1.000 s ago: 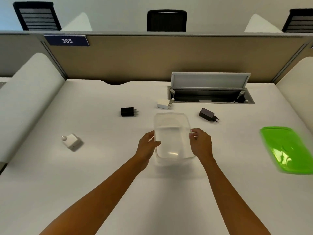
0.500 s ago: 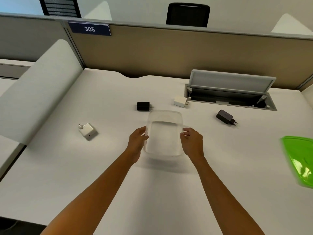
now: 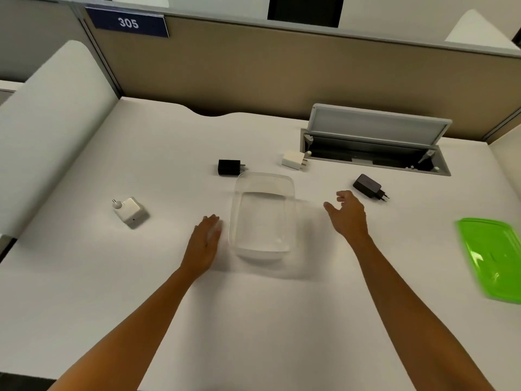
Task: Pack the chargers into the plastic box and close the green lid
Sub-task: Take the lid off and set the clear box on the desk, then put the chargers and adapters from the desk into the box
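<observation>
A clear plastic box (image 3: 263, 215) stands empty in the middle of the white desk (image 3: 253, 320). My left hand (image 3: 205, 242) is flat and open just left of the box, apart from it. My right hand (image 3: 348, 214) hovers open to the right of the box, fingers spread, close to a dark grey charger (image 3: 368, 186). A black charger (image 3: 229, 167) lies just behind the box's far left corner. A white charger (image 3: 294, 160) lies behind the box. Another white charger (image 3: 129, 211) lies far left. The green lid (image 3: 492, 258) rests at the right edge.
An open cable hatch (image 3: 375, 149) with its flap raised is sunk into the desk at the back right. A beige partition (image 3: 282, 74) with a "305" sign (image 3: 128, 23) closes the back. A white side panel (image 3: 48, 131) bounds the left.
Both hands have let go of the box and moved outward, the right hand farther toward the dark grey charger. The view has tilted down and left.
</observation>
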The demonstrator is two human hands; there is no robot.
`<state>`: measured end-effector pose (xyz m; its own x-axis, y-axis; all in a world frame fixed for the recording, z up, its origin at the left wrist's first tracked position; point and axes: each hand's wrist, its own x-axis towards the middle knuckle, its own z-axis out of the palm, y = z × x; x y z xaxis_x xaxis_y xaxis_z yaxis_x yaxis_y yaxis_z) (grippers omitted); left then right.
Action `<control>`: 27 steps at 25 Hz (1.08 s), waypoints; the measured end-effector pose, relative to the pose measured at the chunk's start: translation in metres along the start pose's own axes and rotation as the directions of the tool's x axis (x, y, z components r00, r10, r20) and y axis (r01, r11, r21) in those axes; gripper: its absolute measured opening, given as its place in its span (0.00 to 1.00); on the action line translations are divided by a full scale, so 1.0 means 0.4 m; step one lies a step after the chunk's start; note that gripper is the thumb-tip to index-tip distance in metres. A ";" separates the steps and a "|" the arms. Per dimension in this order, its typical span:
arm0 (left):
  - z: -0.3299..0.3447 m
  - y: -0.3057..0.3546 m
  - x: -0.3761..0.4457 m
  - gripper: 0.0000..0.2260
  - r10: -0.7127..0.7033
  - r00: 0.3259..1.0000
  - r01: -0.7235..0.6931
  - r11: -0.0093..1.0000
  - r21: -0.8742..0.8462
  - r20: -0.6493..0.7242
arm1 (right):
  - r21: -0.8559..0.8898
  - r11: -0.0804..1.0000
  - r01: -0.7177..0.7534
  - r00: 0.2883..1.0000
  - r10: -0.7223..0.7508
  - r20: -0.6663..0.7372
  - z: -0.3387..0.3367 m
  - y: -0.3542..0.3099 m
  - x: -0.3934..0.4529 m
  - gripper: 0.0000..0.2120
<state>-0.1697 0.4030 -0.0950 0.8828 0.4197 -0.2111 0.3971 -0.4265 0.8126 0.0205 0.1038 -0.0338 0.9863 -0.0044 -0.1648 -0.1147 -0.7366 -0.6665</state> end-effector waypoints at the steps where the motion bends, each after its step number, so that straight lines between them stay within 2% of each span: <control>1: 0.005 -0.017 -0.006 0.21 0.090 0.996 -0.092 0.985 0.143 0.026 | -0.045 0.999 -0.001 1.000 0.000 -0.009 -0.011 0.012 0.030 0.29; 3: 0.016 -0.040 -0.014 0.23 0.222 0.973 -0.231 0.901 0.367 0.066 | -0.106 0.994 -0.030 0.999 0.025 -0.040 -0.033 0.031 0.089 0.37; 6: 0.031 -0.038 -0.024 0.25 0.267 0.963 -0.248 0.845 0.474 0.028 | -0.259 0.965 -0.053 0.995 0.029 -0.095 -0.063 0.067 0.161 0.40; 12: 0.039 -0.031 -0.021 0.25 0.271 0.963 -0.228 0.827 0.514 -0.008 | -0.500 0.862 -0.082 0.997 0.065 -0.052 -0.078 0.105 0.258 0.34; 18: 0.037 -0.030 -0.022 0.25 0.274 0.962 -0.230 0.830 0.508 -0.013 | -0.461 0.884 -0.081 0.992 0.026 -0.123 -0.054 0.116 0.251 0.27; 21: 0.036 -0.030 -0.022 0.25 0.278 0.961 -0.232 0.833 0.503 -0.016 | -0.478 0.875 -0.082 0.995 0.043 -0.092 -0.046 0.110 0.231 0.26; 24: 0.037 -0.030 -0.021 0.25 0.275 0.961 -0.227 0.836 0.499 -0.024 | -0.385 0.917 -0.108 0.994 0.112 -0.012 -0.043 0.075 0.202 0.27; 26: 0.037 -0.031 -0.021 0.25 0.273 0.962 -0.225 0.837 0.499 -0.024 | -0.089 0.985 -0.145 0.985 0.153 0.084 -0.042 0.038 0.167 0.25; 27: 0.038 -0.032 -0.020 0.25 0.273 0.962 -0.225 0.836 0.500 -0.024 | 0.098 0.979 -0.181 0.975 0.165 0.150 -0.045 0.013 0.140 0.23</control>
<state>-0.1781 0.3930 -0.1119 0.9515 0.3059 0.0319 0.2586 -0.8519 0.4555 0.0772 0.0876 -0.0335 0.9246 -0.0243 -0.3802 -0.3023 -0.6541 -0.6934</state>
